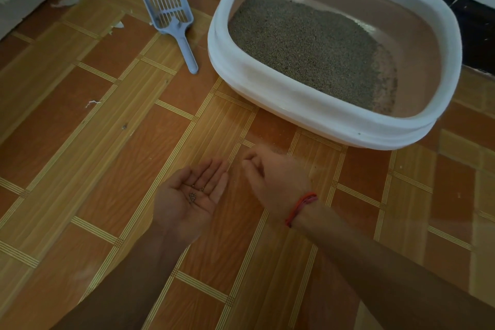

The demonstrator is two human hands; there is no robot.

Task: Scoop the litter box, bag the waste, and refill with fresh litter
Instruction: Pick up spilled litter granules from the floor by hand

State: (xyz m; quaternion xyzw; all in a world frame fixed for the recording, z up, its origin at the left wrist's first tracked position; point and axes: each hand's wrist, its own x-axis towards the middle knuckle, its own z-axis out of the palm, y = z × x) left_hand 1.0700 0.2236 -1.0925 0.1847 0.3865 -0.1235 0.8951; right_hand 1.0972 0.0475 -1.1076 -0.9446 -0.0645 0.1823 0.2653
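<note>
A white-rimmed litter box with a beige inside stands on the floor at the upper right. Grey litter covers most of its bottom and thins out toward the right end. A blue slotted scoop lies flat on the floor to the left of the box, handle pointing toward me. My left hand is held palm up below the box, fingers straight, with a few litter grains lying in the palm. My right hand hovers just to its right, back up, fingers curled; whether they pinch anything is hidden.
The floor is orange and tan wood-pattern vinyl. Small white scraps lie scattered at the upper left near a pale wall. A dark skirting strip runs behind the box. An orange thread band circles my right wrist.
</note>
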